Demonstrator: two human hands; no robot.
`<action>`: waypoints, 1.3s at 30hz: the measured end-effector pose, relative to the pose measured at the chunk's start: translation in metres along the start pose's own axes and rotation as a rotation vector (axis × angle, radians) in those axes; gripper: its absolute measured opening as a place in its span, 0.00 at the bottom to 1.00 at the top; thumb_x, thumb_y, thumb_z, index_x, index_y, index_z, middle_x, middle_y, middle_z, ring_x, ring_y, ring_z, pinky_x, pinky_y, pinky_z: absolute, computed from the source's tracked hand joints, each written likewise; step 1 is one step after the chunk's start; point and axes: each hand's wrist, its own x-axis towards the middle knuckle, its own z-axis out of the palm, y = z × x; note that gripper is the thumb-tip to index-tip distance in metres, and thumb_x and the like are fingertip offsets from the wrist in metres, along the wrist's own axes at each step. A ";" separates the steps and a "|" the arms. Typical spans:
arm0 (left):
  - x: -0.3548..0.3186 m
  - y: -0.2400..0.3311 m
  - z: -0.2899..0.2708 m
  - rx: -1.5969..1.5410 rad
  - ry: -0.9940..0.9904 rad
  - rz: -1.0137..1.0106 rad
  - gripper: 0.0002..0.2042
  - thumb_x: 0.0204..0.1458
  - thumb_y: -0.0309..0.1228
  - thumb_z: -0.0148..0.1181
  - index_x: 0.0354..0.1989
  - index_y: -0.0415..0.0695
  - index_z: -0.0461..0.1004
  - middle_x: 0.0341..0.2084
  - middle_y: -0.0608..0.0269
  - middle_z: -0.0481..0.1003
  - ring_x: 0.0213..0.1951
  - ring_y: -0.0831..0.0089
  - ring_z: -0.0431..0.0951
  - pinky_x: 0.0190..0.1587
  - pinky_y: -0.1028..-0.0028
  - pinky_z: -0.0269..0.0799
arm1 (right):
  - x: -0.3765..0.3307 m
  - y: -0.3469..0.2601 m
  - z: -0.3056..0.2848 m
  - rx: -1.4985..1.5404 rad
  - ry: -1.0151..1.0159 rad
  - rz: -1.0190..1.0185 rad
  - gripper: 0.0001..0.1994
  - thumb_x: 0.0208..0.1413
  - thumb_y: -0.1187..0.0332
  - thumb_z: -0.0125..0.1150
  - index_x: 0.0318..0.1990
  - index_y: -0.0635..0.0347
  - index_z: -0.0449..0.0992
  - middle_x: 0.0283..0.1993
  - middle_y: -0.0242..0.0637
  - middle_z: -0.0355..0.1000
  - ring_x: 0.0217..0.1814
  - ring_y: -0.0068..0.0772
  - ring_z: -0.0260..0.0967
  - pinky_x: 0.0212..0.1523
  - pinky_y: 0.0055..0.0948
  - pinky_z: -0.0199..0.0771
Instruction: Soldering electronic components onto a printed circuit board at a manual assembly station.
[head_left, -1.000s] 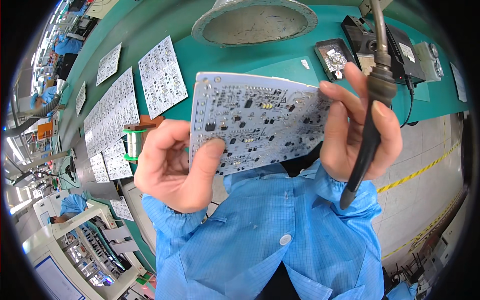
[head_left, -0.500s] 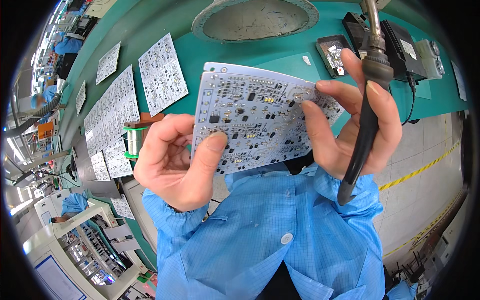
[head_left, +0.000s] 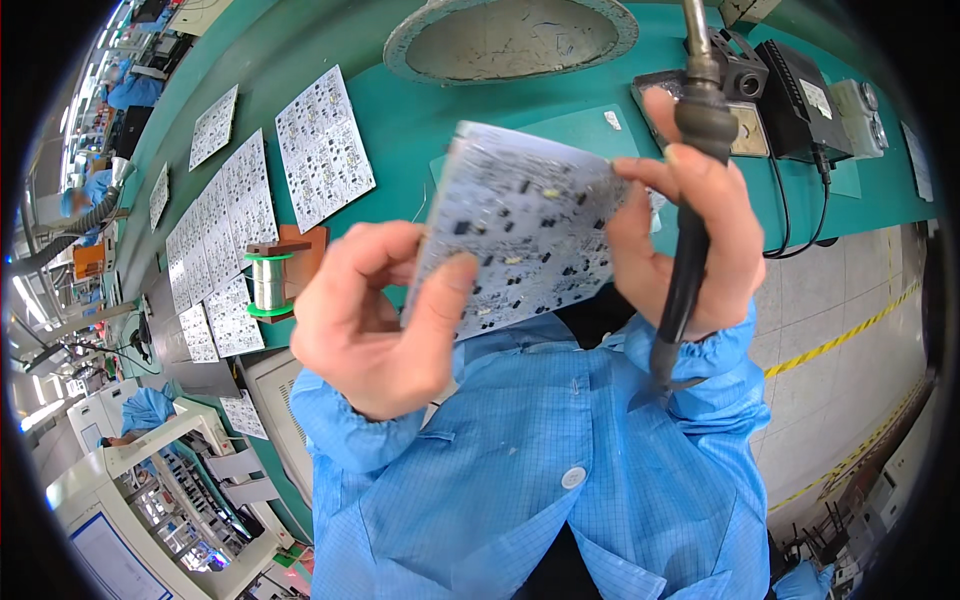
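Note:
A white printed circuit board (head_left: 540,225), dense with small dark components and blurred by motion, is held up tilted in front of my chest. My left hand (head_left: 365,330) pinches its left edge, thumb on the component side and fingers behind. At the board's upper right corner, my right hand (head_left: 722,215) grips the edge between thumb and fingertips. That same hand also carries a soldering iron (head_left: 688,255), its black handle lying across the fingers and its metal end pointing up and away. What the fingers behind the board touch is hidden.
More circuit boards (head_left: 325,150) lie on the green bench mat (head_left: 400,130) at left. A solder wire spool (head_left: 268,285) stands beside my left hand. A metal-rimmed round hood (head_left: 510,45) is at the far edge. A black soldering station (head_left: 800,100) with a cable sits at far right.
The board has turned and tilted, its left edge shifting right. My left hand has moved slightly right, and my right hand with the soldering iron has moved left.

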 end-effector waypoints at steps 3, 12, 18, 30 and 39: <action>0.005 0.000 -0.005 -0.061 0.021 -0.086 0.12 0.44 0.16 0.63 0.38 0.30 0.71 0.29 0.58 0.76 0.30 0.80 0.74 0.34 0.81 0.70 | -0.003 0.000 -0.005 0.004 -0.027 0.025 0.27 0.45 0.90 0.52 0.55 0.64 0.59 0.51 0.64 0.66 0.45 0.43 0.74 0.37 0.29 0.78; 0.015 -0.015 -0.018 -0.373 -0.042 -0.321 0.13 0.47 0.19 0.62 0.41 0.29 0.69 0.33 0.54 0.77 0.33 0.77 0.76 0.39 0.79 0.72 | -0.006 -0.006 -0.026 0.228 0.181 0.297 0.25 0.51 0.86 0.51 0.57 0.61 0.57 0.53 0.62 0.65 0.41 0.31 0.72 0.44 0.27 0.71; 0.017 -0.019 -0.023 -0.472 -0.063 -0.344 0.13 0.48 0.21 0.61 0.41 0.30 0.70 0.33 0.53 0.77 0.33 0.77 0.76 0.39 0.79 0.72 | -0.008 -0.003 -0.041 0.214 0.208 0.326 0.24 0.52 0.85 0.51 0.57 0.59 0.58 0.53 0.59 0.66 0.42 0.28 0.71 0.46 0.27 0.70; 0.010 -0.021 -0.022 -0.475 -0.038 -0.344 0.12 0.49 0.21 0.60 0.41 0.31 0.70 0.33 0.54 0.77 0.33 0.77 0.76 0.39 0.79 0.71 | -0.018 -0.005 -0.049 0.417 0.163 0.537 0.29 0.44 0.83 0.62 0.56 0.64 0.60 0.51 0.59 0.67 0.41 0.32 0.72 0.46 0.28 0.71; -0.019 -0.098 0.015 -0.364 0.088 -0.716 0.10 0.50 0.24 0.61 0.37 0.30 0.70 0.29 0.56 0.76 0.30 0.80 0.75 0.32 0.81 0.71 | -0.075 0.026 -0.022 0.005 -0.182 0.409 0.28 0.44 0.82 0.63 0.55 0.65 0.62 0.56 0.53 0.66 0.58 0.44 0.64 0.58 0.38 0.61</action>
